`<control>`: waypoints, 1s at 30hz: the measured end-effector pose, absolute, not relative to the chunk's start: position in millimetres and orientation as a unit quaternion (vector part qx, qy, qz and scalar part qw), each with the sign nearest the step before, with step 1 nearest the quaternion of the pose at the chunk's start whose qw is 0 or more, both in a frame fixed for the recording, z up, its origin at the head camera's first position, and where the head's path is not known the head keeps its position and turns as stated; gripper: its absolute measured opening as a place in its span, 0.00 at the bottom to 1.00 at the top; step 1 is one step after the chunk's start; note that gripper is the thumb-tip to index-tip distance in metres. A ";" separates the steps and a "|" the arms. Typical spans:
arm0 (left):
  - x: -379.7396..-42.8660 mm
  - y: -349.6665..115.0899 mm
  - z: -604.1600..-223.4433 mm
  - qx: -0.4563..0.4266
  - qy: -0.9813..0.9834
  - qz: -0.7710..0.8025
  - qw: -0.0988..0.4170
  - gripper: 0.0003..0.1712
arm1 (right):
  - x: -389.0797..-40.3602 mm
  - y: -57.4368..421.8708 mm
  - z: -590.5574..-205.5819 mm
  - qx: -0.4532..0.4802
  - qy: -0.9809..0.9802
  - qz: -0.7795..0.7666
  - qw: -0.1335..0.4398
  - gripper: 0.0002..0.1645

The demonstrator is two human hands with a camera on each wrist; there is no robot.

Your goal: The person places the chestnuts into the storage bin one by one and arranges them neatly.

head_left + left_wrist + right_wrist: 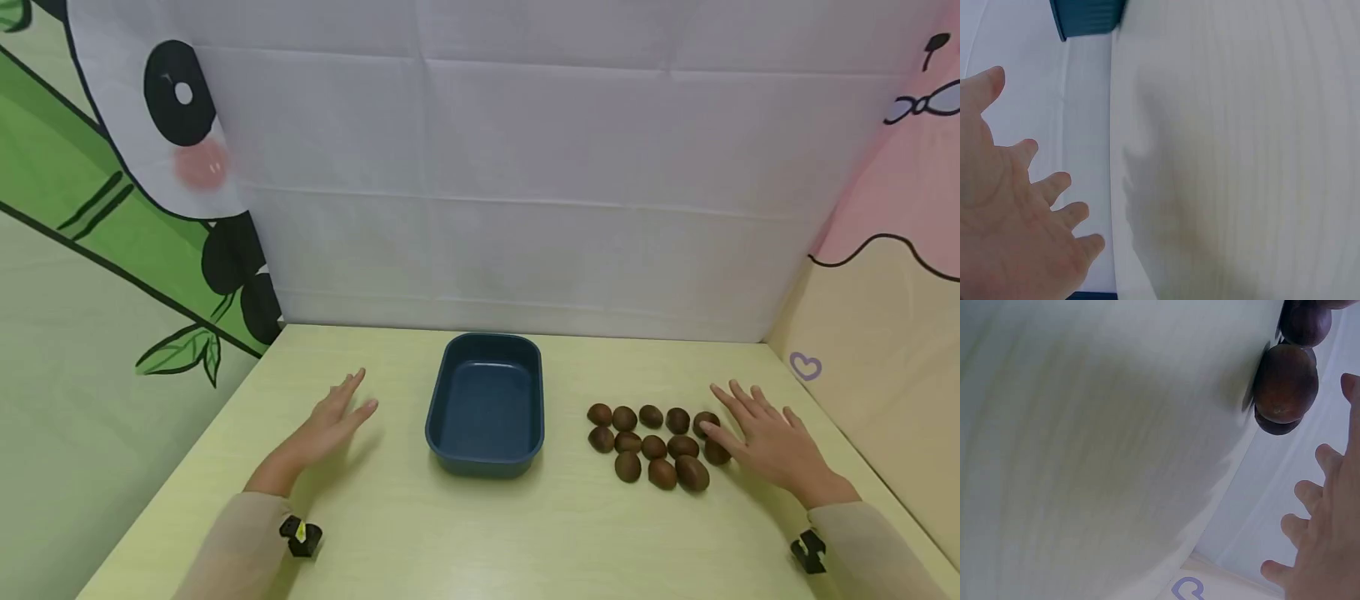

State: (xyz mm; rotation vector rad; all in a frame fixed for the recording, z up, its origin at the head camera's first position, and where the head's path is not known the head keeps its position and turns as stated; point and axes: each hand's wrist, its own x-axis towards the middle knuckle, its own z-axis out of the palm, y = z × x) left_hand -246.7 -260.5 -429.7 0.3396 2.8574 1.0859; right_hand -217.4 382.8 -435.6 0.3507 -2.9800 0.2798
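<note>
Several brown chestnuts [654,447] lie in loose rows on the right half of the table. Over their right end hovers my right hand [776,442], fingers spread and nothing held; its thumb overlaps the nearest nuts in the head view. In the right wrist view a large chestnut [1286,383] shows beside the spread fingers. A dark blue rectangular tub [483,408] stands mid-table with a bare inside. Left of it, my left hand [330,425] is raised above its own shadow, fingers extended, holding nothing. The left wrist view shows that palm and a corner of the tub [1088,15].
The pale wooden table [480,533] ends at a white cloth backdrop [525,183] close behind the tub. Printed cloth walls, one with a panda figure [180,125] and one with a pink figure [892,192], flank the left and right sides.
</note>
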 end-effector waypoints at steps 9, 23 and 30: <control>-249.4 -233.7 -427.5 0.093 0.859 0.485 0.137 0.47 | -217.5 375.6 -436.2 0.119 -0.985 0.110 0.059 0.45; -254.8 -185.5 -435.2 0.063 0.713 0.673 0.189 0.36 | -221.1 370.2 -433.8 0.139 -0.981 0.112 0.071 0.43; -254.7 -170.3 -437.5 0.031 0.689 0.694 0.207 0.32 | -224.5 357.1 -427.6 0.155 -0.977 0.133 0.062 0.42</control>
